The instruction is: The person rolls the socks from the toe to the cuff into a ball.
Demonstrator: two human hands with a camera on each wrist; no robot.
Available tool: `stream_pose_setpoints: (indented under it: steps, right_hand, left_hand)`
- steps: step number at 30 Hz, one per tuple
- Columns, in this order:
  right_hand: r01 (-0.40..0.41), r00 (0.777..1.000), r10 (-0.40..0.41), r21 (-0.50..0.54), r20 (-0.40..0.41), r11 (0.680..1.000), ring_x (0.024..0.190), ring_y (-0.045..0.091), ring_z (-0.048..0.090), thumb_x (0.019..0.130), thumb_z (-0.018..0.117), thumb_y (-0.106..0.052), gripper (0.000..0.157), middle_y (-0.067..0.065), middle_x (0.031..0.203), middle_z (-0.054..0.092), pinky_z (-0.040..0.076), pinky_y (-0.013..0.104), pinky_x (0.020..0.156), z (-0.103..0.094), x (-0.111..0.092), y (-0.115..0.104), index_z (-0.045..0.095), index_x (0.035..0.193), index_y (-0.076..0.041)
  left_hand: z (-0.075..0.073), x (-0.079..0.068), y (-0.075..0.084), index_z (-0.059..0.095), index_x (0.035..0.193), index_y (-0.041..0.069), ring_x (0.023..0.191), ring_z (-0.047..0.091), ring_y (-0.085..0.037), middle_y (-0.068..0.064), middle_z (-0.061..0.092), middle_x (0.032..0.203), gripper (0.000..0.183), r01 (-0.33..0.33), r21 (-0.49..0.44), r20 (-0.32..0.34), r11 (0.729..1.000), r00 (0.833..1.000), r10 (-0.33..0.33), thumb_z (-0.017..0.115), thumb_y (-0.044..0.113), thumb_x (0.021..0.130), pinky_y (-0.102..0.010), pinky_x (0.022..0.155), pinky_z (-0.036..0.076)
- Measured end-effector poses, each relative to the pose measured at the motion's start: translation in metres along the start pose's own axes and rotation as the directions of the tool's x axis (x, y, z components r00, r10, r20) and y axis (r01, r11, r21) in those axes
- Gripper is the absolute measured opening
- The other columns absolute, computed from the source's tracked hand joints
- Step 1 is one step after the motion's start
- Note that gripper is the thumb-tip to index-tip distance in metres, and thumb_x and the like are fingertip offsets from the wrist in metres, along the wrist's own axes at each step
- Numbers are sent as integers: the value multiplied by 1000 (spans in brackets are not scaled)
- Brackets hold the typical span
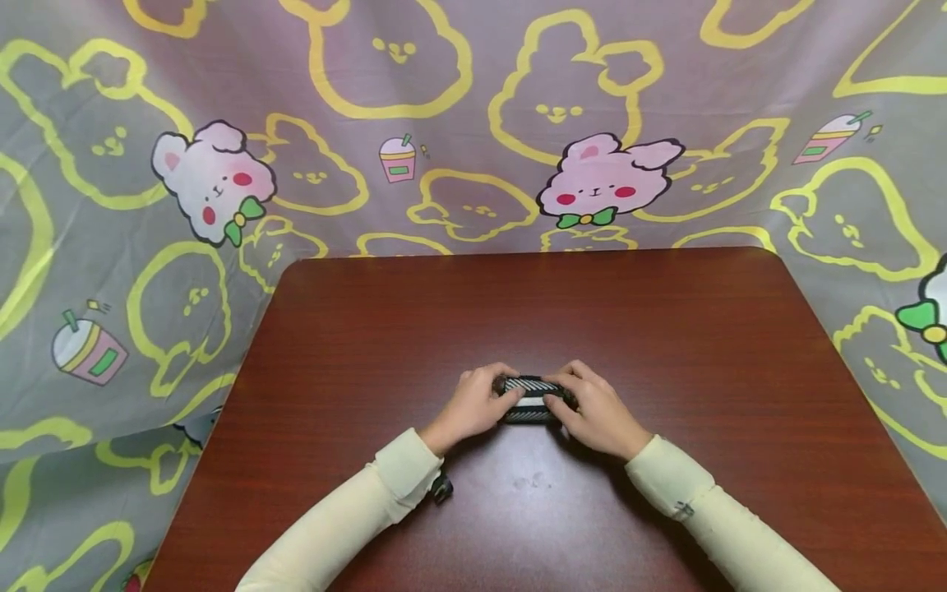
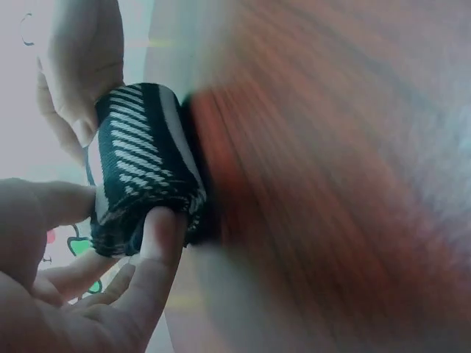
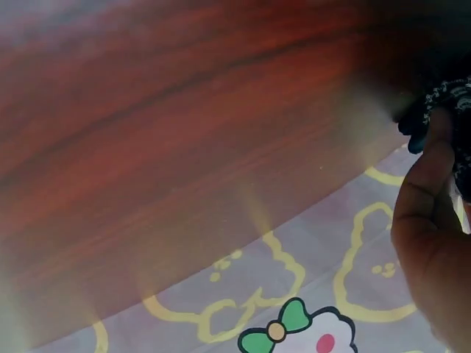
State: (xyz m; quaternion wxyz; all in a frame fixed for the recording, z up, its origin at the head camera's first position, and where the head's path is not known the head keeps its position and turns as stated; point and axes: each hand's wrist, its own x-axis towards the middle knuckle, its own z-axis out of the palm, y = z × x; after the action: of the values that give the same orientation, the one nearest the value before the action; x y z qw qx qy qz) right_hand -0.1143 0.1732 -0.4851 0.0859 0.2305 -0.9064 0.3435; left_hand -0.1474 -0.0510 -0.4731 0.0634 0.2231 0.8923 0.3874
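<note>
A tight roll of black knit fabric [image 1: 529,401] with white stripes and slanted white dashes lies crosswise at the middle of the table; whether it is a sock or a scarf cannot be told. Its left end is held by my left hand [image 1: 477,404], and in the left wrist view one finger [image 2: 158,234] presses into the coiled end. My right hand [image 1: 598,409] grips the opposite end, thumb on the near side. Only a dark edge of the roll [image 3: 462,140] shows in the right wrist view, beside the curled right hand [image 3: 434,220].
The reddish-brown wooden table [image 1: 518,312] has rounded far corners. Behind and beside it hangs a grey curtain [image 1: 459,148] printed with yellow outlines and cartoon rabbits. A small black object [image 1: 441,487] shows beneath the left cuff.
</note>
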Motion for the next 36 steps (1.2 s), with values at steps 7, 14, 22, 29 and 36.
stream_pose_setpoints:
  steps: [7,14,22,29,36]
  right_hand:
    - [24,992,-48,-198,-115,980,81,24,62,86,75,-29,31,5,99,68,50,43,66,4,3,5,73,111,-10]
    - [360,917,-398,-361,-34,861,104,31,61,86,73,-22,31,11,117,66,47,48,80,3,1,2,73,114,-10]
    - [432,890,-454,-389,38,814,97,30,66,83,75,-17,24,9,108,70,51,44,79,4,-2,0,76,105,-8]
    - [443,891,-448,-379,80,813,100,28,66,88,73,-20,21,7,110,71,51,42,83,6,1,4,76,105,-9]
    - [453,884,-462,-381,76,806,99,29,67,81,78,-24,29,8,108,72,49,45,84,3,1,12,77,106,-11]
  left_hand:
    - [3,9,-6,69,102,12,80,61,-16,1,66,84,18,17,20,-33,1000,999,-16,77,22,89,-34,76,47]
    - [4,13,-6,71,100,15,88,58,-21,-3,61,94,14,-60,115,-28,992,998,64,78,20,89,-36,77,46]
    - [4,4,-5,78,96,16,101,50,-26,-8,58,119,17,-388,486,50,783,907,419,68,30,96,-37,85,47]
    - [1,1,-8,78,105,13,97,60,-19,-4,67,104,18,-555,475,102,683,806,583,74,25,93,-34,82,51]
    - [4,1,0,76,105,9,97,65,-22,-6,69,107,35,-581,578,231,573,790,568,78,39,87,-32,78,58]
